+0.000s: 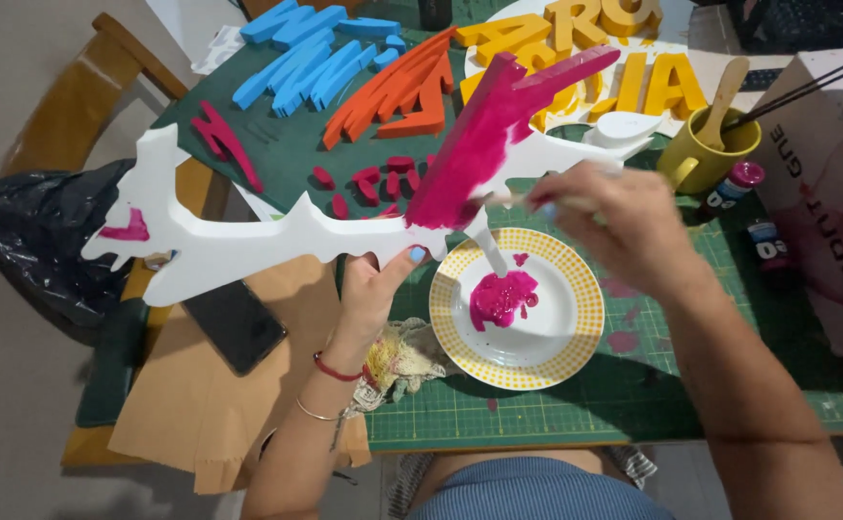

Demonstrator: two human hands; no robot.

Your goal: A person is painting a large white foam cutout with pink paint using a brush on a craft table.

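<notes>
Magenta paint covers only one arm of the white foam cutout [248, 246], gripped by the left hand [373, 289] at frame centre while the right hand [614, 217] pinches a brush [503, 199]

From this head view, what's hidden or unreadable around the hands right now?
- Brush tip: blurred, between the right hand and the white cutout.
- Left hand fingers: behind the cutout; only a thumb shows.
- Yellow letters: cut off by the top edge.
- Mug contents: too dark to tell.
- Phone screen: black.
</notes>
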